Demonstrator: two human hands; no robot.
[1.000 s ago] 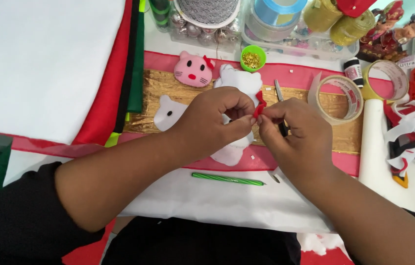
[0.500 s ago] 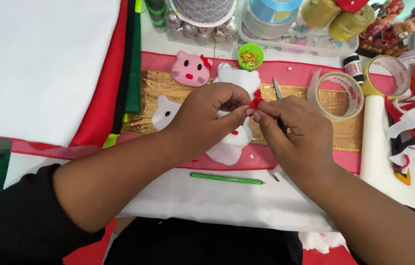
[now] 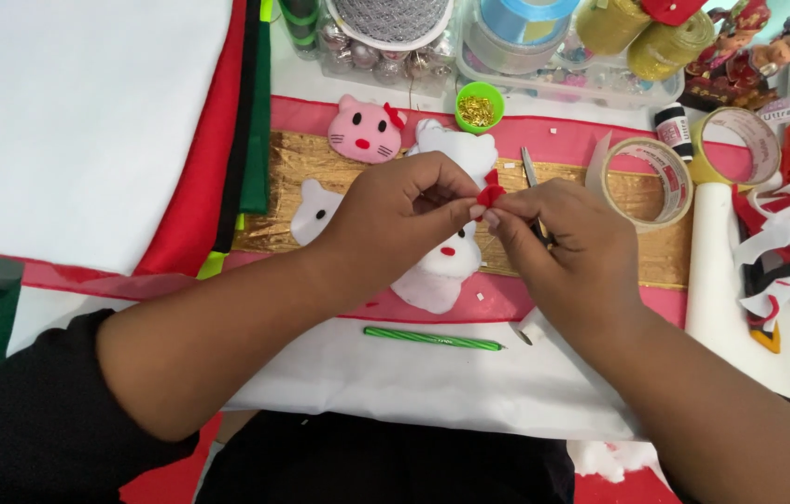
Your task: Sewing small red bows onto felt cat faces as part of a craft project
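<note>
Both my hands have drifted slightly up the table, staying pinched together. My left hand [image 3: 399, 219] grips the white felt cat face [image 3: 441, 266], which runs lengthwise toward me below my knuckles. The small red bow [image 3: 489, 194] sits between the fingertips, my right hand [image 3: 567, 247] pinching its right side.

Bow piece [image 3: 490, 194]: red. Stuffed cat figure [image 3: 441, 271]: white, red nose. Finished cat head [image 3: 367, 131]: pink, red bow, black whiskers and eyes. Flat cat face cutout [image 3: 316, 211]: white, black eyes. Pencil [image 3: 432, 339]: green with darker spiral stripes. Small cup [image 3: 480, 106]: bright green, gold bits inside. Strip under the figures [image 3: 591, 182]: glittery gold on pink cloth [image 3: 553, 135]. Felt stack [image 3: 87, 121]: white, red, black, green. Tape rolls [image 3: 649, 182]: tan.
</note>
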